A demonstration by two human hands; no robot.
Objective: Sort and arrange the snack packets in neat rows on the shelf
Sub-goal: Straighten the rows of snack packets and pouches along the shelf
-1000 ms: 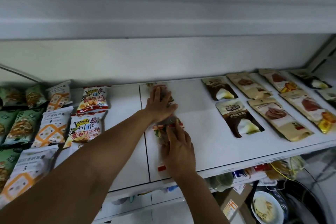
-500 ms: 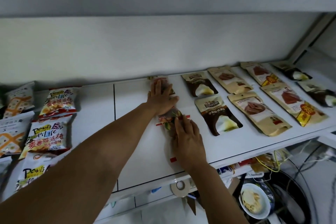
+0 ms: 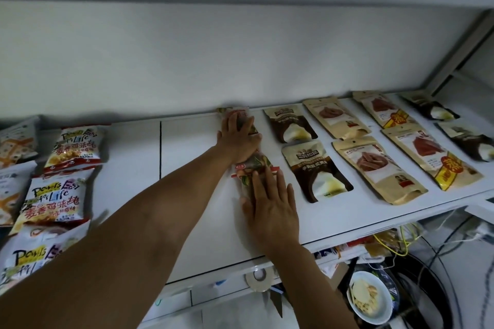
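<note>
Starting at the far left of the white shelf [image 3: 187,222], patterned white packets [image 3: 16,141] lie at the picture's edge, and just right of them a column of three "Easy Life" chicken-snack bags [image 3: 77,147] runs from the back wall toward the front lip, roughly lined up though the nearest one is cut off. Right of that column is a bare stretch of shelf, crossed by a dark seam.

Past the seam, both hands work on one new column. The left hand [image 3: 239,139] lies flat, fingers spread and extended, pressing a clear-wrapped packet [image 3: 235,112] against the shelf near the back wall; it grips nothing. The right hand [image 3: 272,211] is likewise flat and open, palm down on a second clear packet with a red strip [image 3: 251,168], nearer the front lip and touching the first packet end to end.

Right of the hands, the shelf carries four tidy columns of two: dark brown pouches [image 3: 315,171], tan kraft pouches [image 3: 374,168], kraft pouches with a red-and-yellow badge [image 3: 427,157], and dark pouches [image 3: 465,141] by the shelf's right end.

By my reading, the sorting is well along: kinds are grouped and most rows look square. What seems left is straightening this clear-wrapped pair, possibly filling the bare stretch left of it. Whether more packets wait off the shelf cannot be told.
</note>
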